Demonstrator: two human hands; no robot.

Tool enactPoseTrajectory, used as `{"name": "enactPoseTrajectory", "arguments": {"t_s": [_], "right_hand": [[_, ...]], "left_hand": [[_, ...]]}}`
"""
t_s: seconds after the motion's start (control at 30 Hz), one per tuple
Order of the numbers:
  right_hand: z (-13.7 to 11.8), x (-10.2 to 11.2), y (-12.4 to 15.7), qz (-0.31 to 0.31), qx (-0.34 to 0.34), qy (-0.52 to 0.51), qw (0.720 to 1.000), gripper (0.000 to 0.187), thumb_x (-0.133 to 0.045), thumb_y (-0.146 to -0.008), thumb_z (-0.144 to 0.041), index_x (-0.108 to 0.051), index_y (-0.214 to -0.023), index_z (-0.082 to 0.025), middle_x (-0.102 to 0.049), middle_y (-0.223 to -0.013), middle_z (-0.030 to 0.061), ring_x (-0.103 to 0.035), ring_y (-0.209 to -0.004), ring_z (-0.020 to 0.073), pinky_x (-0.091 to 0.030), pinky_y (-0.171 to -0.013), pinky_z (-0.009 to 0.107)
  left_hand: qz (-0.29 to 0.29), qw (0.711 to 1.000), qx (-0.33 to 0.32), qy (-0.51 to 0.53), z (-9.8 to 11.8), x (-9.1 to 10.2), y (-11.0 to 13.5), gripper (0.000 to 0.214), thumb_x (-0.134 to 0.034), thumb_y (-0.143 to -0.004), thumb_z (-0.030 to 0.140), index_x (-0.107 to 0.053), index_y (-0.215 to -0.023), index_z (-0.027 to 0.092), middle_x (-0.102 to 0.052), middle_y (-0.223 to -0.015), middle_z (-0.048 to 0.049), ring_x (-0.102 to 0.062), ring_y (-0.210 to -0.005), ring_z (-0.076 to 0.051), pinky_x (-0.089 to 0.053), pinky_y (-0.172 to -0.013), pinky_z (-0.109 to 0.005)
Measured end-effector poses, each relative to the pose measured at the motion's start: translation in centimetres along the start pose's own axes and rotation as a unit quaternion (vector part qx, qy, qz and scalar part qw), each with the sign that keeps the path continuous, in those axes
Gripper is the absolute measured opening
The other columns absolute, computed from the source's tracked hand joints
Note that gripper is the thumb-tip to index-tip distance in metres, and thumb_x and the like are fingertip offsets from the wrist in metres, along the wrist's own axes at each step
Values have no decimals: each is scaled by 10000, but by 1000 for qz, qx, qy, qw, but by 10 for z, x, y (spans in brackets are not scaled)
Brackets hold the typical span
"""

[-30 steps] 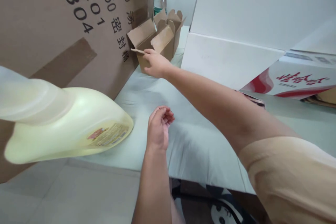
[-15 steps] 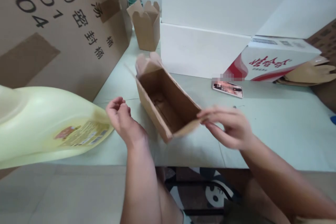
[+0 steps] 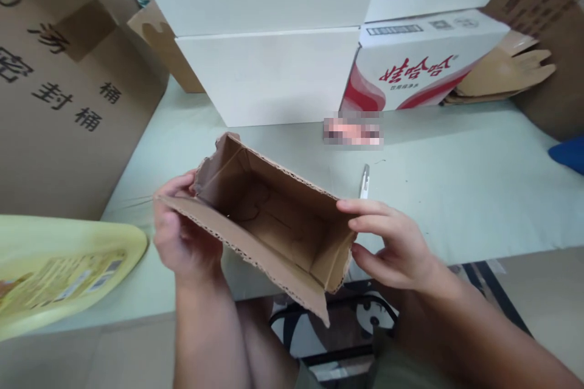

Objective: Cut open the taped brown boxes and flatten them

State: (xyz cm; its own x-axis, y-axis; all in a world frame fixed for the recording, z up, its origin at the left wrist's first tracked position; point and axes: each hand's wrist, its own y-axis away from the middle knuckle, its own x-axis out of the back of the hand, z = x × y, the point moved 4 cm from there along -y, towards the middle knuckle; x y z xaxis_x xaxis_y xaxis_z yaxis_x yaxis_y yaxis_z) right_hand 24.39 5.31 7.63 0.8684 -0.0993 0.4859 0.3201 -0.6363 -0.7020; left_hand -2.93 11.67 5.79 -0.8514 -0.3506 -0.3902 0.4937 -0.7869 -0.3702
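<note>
An open-topped brown cardboard box [image 3: 283,225] is tilted in front of me over the table's near edge, its hollow inside facing up toward me. Its rims look rough and torn, and the long near wall [image 3: 255,255] leans outward. My left hand [image 3: 185,231] grips the box's left end, with some fingers hidden behind the cardboard. At the right end, my right hand [image 3: 387,240] pinches the wall between fingers and thumb. Just beyond my right fingers a slim white-handled cutter [image 3: 364,182] lies on the table, its lower part covered by the hand.
A pale yellow jug [image 3: 68,273] lies at the left, below a large printed carton [image 3: 77,85]. White boxes [image 3: 269,76] line the back, beside a red-and-white carton [image 3: 410,67]. A smaller cardboard box [image 3: 166,51] is partly hidden behind them. A blurred-out phone [image 3: 353,131] lies on the table [image 3: 479,182].
My left hand has gone from beside the box to gripping its left end. The box has come nearer and turned, its near wall now leaning out. The view has shifted right; the cutter now shows.
</note>
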Motion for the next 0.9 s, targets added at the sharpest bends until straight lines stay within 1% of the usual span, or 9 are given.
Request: {"name": "enactPoseTrajectory", "arguments": {"t_s": [0.1,0.17,0.3,0.43,0.6,0.67,0.73,0.83,0.9], "right_hand": [[7,4,12,28,-3,23,999,554,-604,-834,-60,-589,-1327,-312,-664,-1316,96,-726,-875,178,-638,-686,307],[11,7,19,50,-6,32,998,549,-604,-834,-81,-596,-1325,-327,-581,-1376,97,-682,-909,184,-626,-706,334],[17,13,31,81,-27,33,996,361,-625,-813,-177,-639,-1147,-314,-525,-1335,98,-604,-1182,288,-594,-887,459],[16,20,35,94,-20,4,995,156,-599,-819,-281,-626,-972,-293,-572,-1247,95,-626,-1101,306,-576,-879,503],[21,20,32,66,-41,8,997,417,-559,-905,-350,-614,-1317,-318,-571,-1350,120,-618,-1201,330,-574,-953,528],[22,18,31,62,-48,2,997,395,-548,-919,-351,-603,-1309,-327,-571,-1375,118,-614,-1234,333,-578,-947,526],[22,18,30,79,-48,-1,996,276,-548,-919,-369,-623,-1179,-316,-607,-1284,116,-640,-1179,325,-591,-895,511],[16,20,29,126,-18,28,992,128,-583,-889,-389,-621,-967,-296,-627,-963,78,-670,-933,281,-583,-787,477],[11,20,27,126,12,46,991,90,-602,-876,-371,-622,-927,-299,-619,-799,46,-667,-826,272,-564,-770,484]], "left_hand": [[-24,999,-25,-18,-6,-9,0,331,-729,-723,528,-735,-840,219,-634,-846,-44,-616,-1015,-262,-471,-1019,-416],[-20,999,-21,-26,-9,-13,1,370,-758,-710,557,-727,-846,214,-596,-805,-29,-597,-931,-236,-479,-976,-394],[-35,999,7,-24,-9,-21,7,432,-801,-724,592,-736,-943,225,-622,-842,-18,-606,-902,-214,-482,-971,-382],[-79,997,-8,0,-4,-26,12,288,-789,-772,514,-726,-873,252,-703,-1119,-30,-619,-1153,-246,-436,-1096,-396],[-105,994,-19,-18,-1,-22,14,294,-702,-840,507,-640,-769,229,-747,-1129,-49,-621,-1242,-292,-391,-1160,-462],[-103,994,-13,-13,0,-21,15,326,-695,-841,518,-598,-740,223,-762,-1122,-58,-632,-1232,-302,-409,-1139,-475],[-103,995,3,-18,1,-19,16,352,-696,-840,524,-565,-725,218,-759,-1150,-66,-626,-1244,-302,-405,-1143,-474],[-88,995,19,-37,1,-16,17,372,-702,-824,536,-533,-712,224,-745,-1114,-51,-609,-1256,-292,-394,-1166,-461],[-82,996,21,-38,1,-14,17,361,-703,-818,528,-532,-709,230,-742,-1097,-39,-608,-1246,-294,-402,-1162,-469]]}}
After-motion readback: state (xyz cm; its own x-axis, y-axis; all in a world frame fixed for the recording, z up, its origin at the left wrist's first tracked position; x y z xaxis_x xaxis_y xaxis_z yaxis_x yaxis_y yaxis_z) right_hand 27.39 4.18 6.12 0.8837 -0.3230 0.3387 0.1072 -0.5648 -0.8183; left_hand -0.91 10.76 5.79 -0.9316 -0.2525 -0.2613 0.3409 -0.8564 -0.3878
